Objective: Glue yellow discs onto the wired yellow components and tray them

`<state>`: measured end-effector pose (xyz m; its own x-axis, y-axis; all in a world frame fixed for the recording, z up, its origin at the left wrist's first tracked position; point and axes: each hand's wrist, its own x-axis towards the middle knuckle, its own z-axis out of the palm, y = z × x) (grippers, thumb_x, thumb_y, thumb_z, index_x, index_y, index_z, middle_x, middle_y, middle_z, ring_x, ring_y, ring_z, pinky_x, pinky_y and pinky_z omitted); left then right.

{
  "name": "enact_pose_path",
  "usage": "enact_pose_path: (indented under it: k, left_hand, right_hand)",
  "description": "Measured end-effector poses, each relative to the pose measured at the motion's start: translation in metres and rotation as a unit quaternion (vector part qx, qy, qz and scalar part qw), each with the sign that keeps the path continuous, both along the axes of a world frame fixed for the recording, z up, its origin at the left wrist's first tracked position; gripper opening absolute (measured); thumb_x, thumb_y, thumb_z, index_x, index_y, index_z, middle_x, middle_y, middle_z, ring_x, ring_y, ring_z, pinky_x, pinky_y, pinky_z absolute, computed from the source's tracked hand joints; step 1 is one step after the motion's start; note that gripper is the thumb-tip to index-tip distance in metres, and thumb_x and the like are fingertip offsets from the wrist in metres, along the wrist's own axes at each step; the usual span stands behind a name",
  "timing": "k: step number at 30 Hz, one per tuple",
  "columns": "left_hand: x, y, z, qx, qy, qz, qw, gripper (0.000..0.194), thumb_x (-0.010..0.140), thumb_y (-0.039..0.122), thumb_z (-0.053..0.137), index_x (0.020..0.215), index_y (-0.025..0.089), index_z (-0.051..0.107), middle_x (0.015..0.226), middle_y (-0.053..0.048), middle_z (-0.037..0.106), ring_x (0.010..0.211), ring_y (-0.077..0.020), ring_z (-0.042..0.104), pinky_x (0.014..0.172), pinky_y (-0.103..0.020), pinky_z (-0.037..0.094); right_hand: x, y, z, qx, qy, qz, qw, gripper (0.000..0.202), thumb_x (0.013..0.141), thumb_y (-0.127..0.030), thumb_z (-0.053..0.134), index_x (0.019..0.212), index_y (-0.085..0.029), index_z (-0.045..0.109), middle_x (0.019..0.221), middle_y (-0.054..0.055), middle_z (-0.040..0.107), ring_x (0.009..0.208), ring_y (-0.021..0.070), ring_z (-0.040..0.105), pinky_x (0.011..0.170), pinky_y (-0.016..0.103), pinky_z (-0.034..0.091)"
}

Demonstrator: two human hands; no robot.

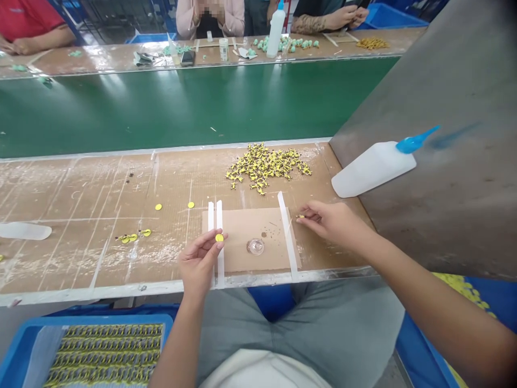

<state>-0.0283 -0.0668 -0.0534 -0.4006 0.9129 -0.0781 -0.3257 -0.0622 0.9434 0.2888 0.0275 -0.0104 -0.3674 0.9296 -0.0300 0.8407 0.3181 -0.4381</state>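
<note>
Between the thumb and fingers of my left hand (201,260) is a yellow disc (219,237), held over the left edge of a taped cardboard sheet (238,258). My right hand (329,223) pinches a small yellow and dark piece (300,216) just right of the sheet. A small clear dish (256,247) rests on the cardboard, with brown crumbs beside it. Behind the sheet lies a heap of small yellow and dark pieces (266,164). Two loose yellow discs lie to the left, one of them (191,205) nearer the sheet. Farther left, several discs (133,237) lie with dark pieces.
A white bottle with a blue nozzle (374,168) leans by the grey panel (444,199) at right. Another bottle (25,231) lies far left. Blue trays (16,355) stand below the table. Beyond the green belt (161,110), people sit at another bench.
</note>
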Motion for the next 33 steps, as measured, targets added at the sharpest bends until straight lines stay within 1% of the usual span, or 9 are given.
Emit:
enact_pose_path:
  k: [7,10,14,18,22,25,27,30,33]
  left_hand:
    - [0.002,-0.001,0.005,0.006,-0.028,0.01,1.0,0.034,0.066,0.022,0.089,0.098,0.024,0.077,0.094,-0.004,0.08,0.089,-0.02,0.076,0.092,-0.039,0.061]
    - [0.003,-0.001,0.007,0.003,-0.056,0.009,0.998,0.031,0.066,0.023,0.089,0.095,0.025,0.078,0.092,-0.003,0.08,0.085,-0.0177,0.076,0.084,-0.033,0.063]
    - [0.006,-0.002,0.007,-0.013,-0.078,0.014,0.997,0.029,0.065,0.023,0.089,0.092,0.026,0.079,0.093,-0.004,0.08,0.08,-0.0173,0.076,0.067,-0.023,0.062]
    - [0.008,-0.002,0.005,-0.009,-0.085,0.021,0.996,0.028,0.066,0.023,0.089,0.092,0.026,0.079,0.095,-0.004,0.08,0.081,-0.0171,0.076,0.067,-0.023,0.062]
    - [0.007,-0.002,0.004,0.001,-0.085,0.015,0.996,0.023,0.066,0.024,0.089,0.087,0.024,0.08,0.098,-0.004,0.079,0.079,-0.0148,0.076,0.068,-0.021,0.061]
    - [0.007,-0.001,0.003,-0.003,-0.088,0.015,0.996,0.022,0.067,0.026,0.088,0.088,0.025,0.08,0.099,-0.006,0.079,0.079,-0.0155,0.076,0.07,-0.023,0.061]
    - [0.006,-0.001,0.002,-0.009,-0.09,0.016,0.996,0.023,0.068,0.026,0.088,0.089,0.024,0.08,0.1,-0.007,0.079,0.08,-0.0165,0.076,0.074,-0.025,0.062]
    - [0.006,-0.001,0.001,-0.011,-0.095,0.012,0.995,0.023,0.068,0.026,0.087,0.09,0.024,0.08,0.1,-0.007,0.079,0.08,-0.017,0.076,0.078,-0.028,0.062]
    - [0.006,-0.001,0.001,-0.006,-0.095,0.004,0.995,0.023,0.07,0.025,0.087,0.092,0.024,0.08,0.101,-0.006,0.079,0.082,-0.0168,0.076,0.08,-0.028,0.062]
  right_hand:
    - [0.002,0.0,-0.004,0.044,0.003,0.004,0.999,0.02,0.089,-0.033,0.063,0.089,-0.02,0.077,0.083,0.006,0.075,0.073,0.0205,0.069,0.068,0.031,0.052]
    - [0.002,-0.005,-0.01,0.073,0.063,-0.029,0.995,0.023,0.088,-0.038,0.065,0.09,-0.021,0.079,0.086,0.007,0.074,0.075,0.0207,0.068,0.07,0.032,0.053]
    - [0.001,-0.015,-0.028,0.056,0.157,-0.08,0.983,0.024,0.086,-0.043,0.069,0.096,-0.023,0.078,0.091,0.006,0.077,0.079,0.0221,0.071,0.074,0.035,0.058]
    - [-0.002,-0.024,-0.046,0.071,0.219,-0.158,0.96,0.028,0.082,-0.045,0.074,0.096,-0.021,0.078,0.095,0.008,0.077,0.08,0.0241,0.073,0.077,0.037,0.06]
    - [0.001,-0.026,-0.05,0.105,0.181,-0.132,0.969,0.024,0.087,-0.043,0.069,0.099,-0.023,0.078,0.101,0.007,0.077,0.086,0.0254,0.074,0.082,0.04,0.061]
    - [0.001,-0.026,-0.043,0.122,0.197,-0.12,0.965,0.018,0.084,-0.04,0.074,0.094,-0.026,0.079,0.098,0.005,0.078,0.086,0.0246,0.074,0.084,0.039,0.062]
    - [-0.006,-0.03,-0.036,0.108,0.263,-0.167,0.944,0.018,0.08,-0.038,0.079,0.094,-0.027,0.079,0.093,0.003,0.078,0.078,0.0226,0.075,0.077,0.037,0.064]
    - [-0.031,-0.04,-0.029,0.029,0.402,-0.233,0.885,0.024,0.077,-0.036,0.082,0.099,-0.027,0.078,0.083,0.002,0.078,0.064,0.0191,0.073,0.062,0.033,0.064]
    - [-0.065,-0.053,-0.028,-0.015,0.479,-0.196,0.856,0.019,0.075,-0.031,0.084,0.094,-0.028,0.079,0.085,0.002,0.078,0.067,0.0187,0.074,0.062,0.031,0.065]
